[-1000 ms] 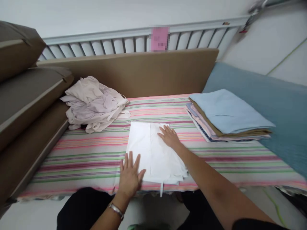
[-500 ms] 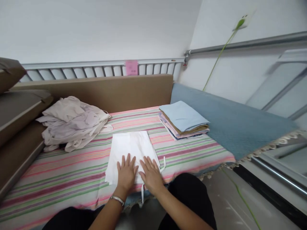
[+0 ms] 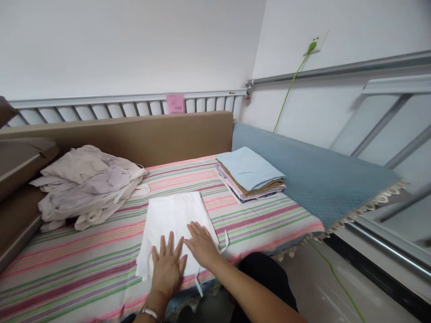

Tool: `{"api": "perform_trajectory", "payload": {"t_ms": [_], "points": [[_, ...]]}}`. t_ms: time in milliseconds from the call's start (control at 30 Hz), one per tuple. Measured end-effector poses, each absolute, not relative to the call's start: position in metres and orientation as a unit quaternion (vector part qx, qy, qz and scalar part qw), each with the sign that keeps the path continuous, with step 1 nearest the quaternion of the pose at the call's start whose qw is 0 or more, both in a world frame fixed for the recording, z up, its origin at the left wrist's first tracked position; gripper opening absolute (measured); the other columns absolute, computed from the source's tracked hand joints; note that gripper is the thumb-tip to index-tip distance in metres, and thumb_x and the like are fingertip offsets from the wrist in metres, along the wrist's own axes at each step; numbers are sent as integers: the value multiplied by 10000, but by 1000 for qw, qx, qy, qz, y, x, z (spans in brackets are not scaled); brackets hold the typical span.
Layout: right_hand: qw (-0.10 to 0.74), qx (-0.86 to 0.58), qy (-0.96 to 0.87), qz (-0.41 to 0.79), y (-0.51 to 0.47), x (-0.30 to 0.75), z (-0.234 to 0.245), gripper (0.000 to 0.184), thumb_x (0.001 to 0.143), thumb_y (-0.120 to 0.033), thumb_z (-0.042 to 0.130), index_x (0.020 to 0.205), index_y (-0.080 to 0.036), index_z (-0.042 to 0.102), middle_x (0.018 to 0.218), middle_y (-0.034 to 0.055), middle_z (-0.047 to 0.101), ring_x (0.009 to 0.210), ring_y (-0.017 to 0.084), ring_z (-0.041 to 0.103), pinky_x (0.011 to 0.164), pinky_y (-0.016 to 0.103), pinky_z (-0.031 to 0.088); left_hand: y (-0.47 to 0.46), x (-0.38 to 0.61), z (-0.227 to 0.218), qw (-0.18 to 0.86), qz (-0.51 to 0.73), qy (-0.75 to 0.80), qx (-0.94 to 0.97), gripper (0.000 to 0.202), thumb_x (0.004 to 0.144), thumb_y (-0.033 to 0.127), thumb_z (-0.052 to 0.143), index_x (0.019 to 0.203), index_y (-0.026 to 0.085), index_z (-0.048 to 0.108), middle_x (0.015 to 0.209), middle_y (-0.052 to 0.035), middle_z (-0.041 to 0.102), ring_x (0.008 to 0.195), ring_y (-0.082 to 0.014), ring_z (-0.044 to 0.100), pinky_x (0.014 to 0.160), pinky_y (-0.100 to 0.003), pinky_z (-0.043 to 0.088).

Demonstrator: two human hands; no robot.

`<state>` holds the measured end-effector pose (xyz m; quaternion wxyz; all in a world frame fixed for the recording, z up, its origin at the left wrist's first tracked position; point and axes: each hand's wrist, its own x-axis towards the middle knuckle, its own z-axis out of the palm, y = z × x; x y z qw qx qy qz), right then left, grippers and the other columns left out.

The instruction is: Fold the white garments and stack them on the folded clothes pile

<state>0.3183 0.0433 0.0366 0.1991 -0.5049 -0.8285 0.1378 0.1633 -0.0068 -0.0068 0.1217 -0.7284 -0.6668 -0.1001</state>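
A folded white cloth [image 3: 171,217] lies flat on the striped sheet [image 3: 84,264] near the front edge, with thin white ties hanging off its near end. My left hand [image 3: 167,265] rests flat on the cloth's near edge, fingers spread. Beside it, my right hand [image 3: 201,244] lies flat on the cloth's right near part, fingers stretched out. The two hands almost touch. Neither hand grips anything.
A crumpled heap of pale cloths [image 3: 85,184] lies at the left. A neat stack of folded cloths [image 3: 251,175], light blue on top, sits at the right beside a blue blanket [image 3: 313,175]. Brown cushions [image 3: 20,179] rise at the left, a brown board [image 3: 134,137] behind.
My right hand has come back from the cloth's far part to its near edge beside my left hand. The view has swung to the right and upward.
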Motion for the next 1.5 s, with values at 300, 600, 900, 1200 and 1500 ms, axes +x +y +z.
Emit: {"api": "perform_trajectory", "payload": {"t_ms": [300,600,900,1200,1500], "points": [[145,-559,-814,65,73,350,1,571,906,-505,223,1380,-200,313,1465,47,239,1359,184,150,1102,408,100,-7,166,-2,96,-86,-675,-727,526,840,365,409,1350,370,280,1476,-67,232,1345,-367,146,1003,-637,176],[113,-556,-821,66,74,365,9,477,905,-395,295,1335,-215,398,1434,51,321,1332,195,241,1079,396,175,-64,137,-3,122,-93,-604,-782,613,818,351,468,1379,329,220,1476,-57,228,1351,-299,181,1045,-519,265],[210,-551,-793,152,26,413,16,420,789,-234,429,1188,-200,554,1231,49,560,1155,189,473,982,343,358,-114,109,1,40,-139,-602,-785,527,820,142,363,1325,292,369,1406,-20,382,1322,-208,288,1054,-454,307],[132,-636,-760,19,-6,405,38,246,784,-129,428,872,-211,642,934,77,622,926,216,524,810,328,357,-41,166,35,-13,-168,-564,-809,380,817,188,426,1185,216,516,1293,-46,511,1180,-203,441,986,-383,371],[243,-637,-595,426,-29,382,24,164,761,-218,492,889,-181,588,699,1,634,526,117,567,462,205,412,-2,162,57,-61,-55,-560,-824,233,824,186,388,940,181,590,946,-71,614,921,-173,549,834,-301,417]]}}
